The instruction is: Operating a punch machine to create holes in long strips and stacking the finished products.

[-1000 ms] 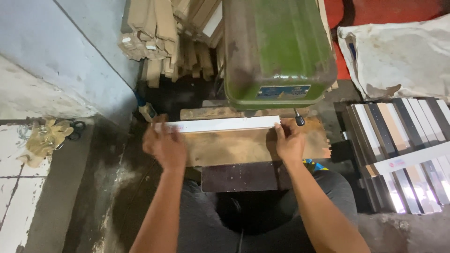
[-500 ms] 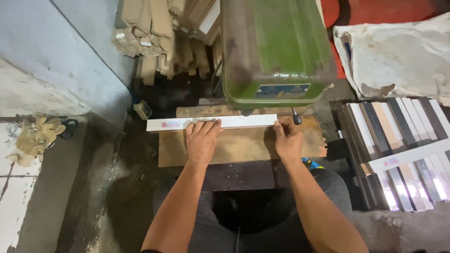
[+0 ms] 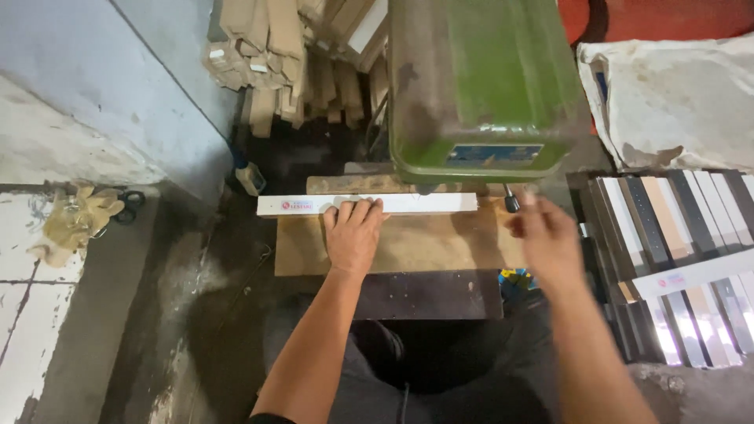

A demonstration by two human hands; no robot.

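Currently my left hand (image 3: pixel 353 234) presses flat, fingers spread, on the white strip (image 3: pixel 369 204), which lies across the wooden bench plate (image 3: pixel 408 243) under the green machine head (image 3: pixel 483 86). I judge the strip placed but not yet worked. My right hand (image 3: pixel 546 235) is blurred, loosely open, holding nothing, just below the dark lever knob (image 3: pixel 511 206). Beyond its fingers lie stacked strips (image 3: pixel 667 235); nothing blocks the strip.

Blue rectangular label (image 3: pixel 493 154) on green machine front, small red label (image 3: pixel 296 205) on white strip
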